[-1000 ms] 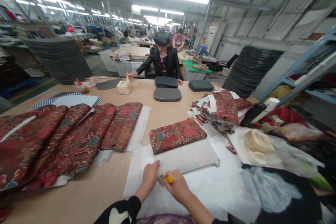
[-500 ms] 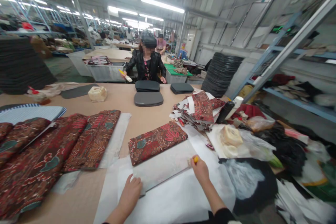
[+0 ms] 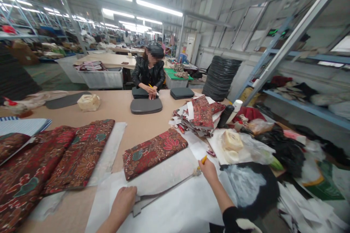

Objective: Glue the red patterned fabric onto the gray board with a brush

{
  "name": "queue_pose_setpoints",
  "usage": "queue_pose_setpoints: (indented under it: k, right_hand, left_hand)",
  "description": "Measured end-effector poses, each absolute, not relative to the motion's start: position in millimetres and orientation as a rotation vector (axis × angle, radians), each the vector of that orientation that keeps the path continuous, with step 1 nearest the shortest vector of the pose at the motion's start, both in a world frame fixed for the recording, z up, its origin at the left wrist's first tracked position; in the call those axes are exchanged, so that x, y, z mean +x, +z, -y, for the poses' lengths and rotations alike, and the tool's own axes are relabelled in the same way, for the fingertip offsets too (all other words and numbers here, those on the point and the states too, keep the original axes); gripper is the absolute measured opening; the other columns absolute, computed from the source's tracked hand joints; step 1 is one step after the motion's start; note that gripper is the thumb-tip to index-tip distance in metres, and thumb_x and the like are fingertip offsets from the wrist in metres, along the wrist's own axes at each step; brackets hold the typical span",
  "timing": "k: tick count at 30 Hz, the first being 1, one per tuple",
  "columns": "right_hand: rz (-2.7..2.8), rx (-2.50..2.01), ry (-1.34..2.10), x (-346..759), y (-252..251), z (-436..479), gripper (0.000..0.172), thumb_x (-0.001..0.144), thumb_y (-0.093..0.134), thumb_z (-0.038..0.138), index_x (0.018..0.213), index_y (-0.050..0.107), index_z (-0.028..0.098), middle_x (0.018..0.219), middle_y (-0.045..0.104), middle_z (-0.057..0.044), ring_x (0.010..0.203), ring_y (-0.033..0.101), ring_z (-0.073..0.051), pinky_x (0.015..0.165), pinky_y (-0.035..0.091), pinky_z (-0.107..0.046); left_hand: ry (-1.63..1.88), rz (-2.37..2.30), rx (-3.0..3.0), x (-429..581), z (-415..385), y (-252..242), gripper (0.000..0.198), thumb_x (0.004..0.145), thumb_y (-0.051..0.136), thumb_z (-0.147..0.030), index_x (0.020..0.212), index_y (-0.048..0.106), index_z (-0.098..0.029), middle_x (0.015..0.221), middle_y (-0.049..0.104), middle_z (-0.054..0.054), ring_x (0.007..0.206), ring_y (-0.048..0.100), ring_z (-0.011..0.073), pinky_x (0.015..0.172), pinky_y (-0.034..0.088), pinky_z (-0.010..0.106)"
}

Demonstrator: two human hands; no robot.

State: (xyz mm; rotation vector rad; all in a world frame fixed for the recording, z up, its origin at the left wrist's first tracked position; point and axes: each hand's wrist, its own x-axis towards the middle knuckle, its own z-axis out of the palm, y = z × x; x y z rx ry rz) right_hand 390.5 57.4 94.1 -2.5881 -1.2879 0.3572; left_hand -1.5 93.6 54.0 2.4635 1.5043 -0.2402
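My left hand (image 3: 123, 201) lies flat with its fingers spread on the near left end of a grey flat board (image 3: 164, 177), which rests on white paper (image 3: 188, 209). At the board's right corner, my right hand (image 3: 208, 170) is closed around a yellow-handled brush (image 3: 202, 160). A folded red floral fabric piece (image 3: 153, 151) covers the far half of the board.
Several red floral fabric pieces (image 3: 51, 160) overlap at the left. A heap of fabric scraps (image 3: 199, 113), plastic bags (image 3: 254, 145) and black cloth (image 3: 246, 189) crowd the right. Across the table a person in black (image 3: 149, 72) works on grey pads (image 3: 146, 105).
My right hand slid with the brush from the board's near left edge to its right corner. The left hand stayed on the near left end. The view swung to the right.
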Motion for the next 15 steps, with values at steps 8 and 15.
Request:
queue_pose_setpoints:
  k: [8, 15]
  right_hand:
    - [1.327, -2.562, 0.407, 389.5, 94.2, -49.6, 0.026, 0.085, 0.042, 0.034, 0.087, 0.062, 0.017, 0.076, 0.07, -0.008, 0.074, 0.064, -0.017, 0.061, 0.038, -0.023]
    - [1.014, -2.407, 0.35, 390.3, 95.8, -48.5, 0.031, 0.079, 0.043, 0.038, 0.072, 0.063, 0.016, 0.062, 0.068, -0.009, 0.063, 0.063, -0.019, 0.056, 0.042, -0.025]
  left_hand:
    - [-0.058, -1.584, 2.438, 3.4, -131.9, 61.9, 0.031, 0.084, 0.029, -0.022, 0.095, 0.058, -0.021, 0.094, 0.067, 0.004, 0.094, 0.06, 0.0186, 0.081, 0.041, 0.032]
    - [0.081, -1.645, 2.395, 14.2, -178.2, 75.2, 0.032, 0.083, 0.029, -0.025, 0.097, 0.058, -0.02, 0.1, 0.067, 0.007, 0.096, 0.06, 0.0188, 0.083, 0.042, 0.03]
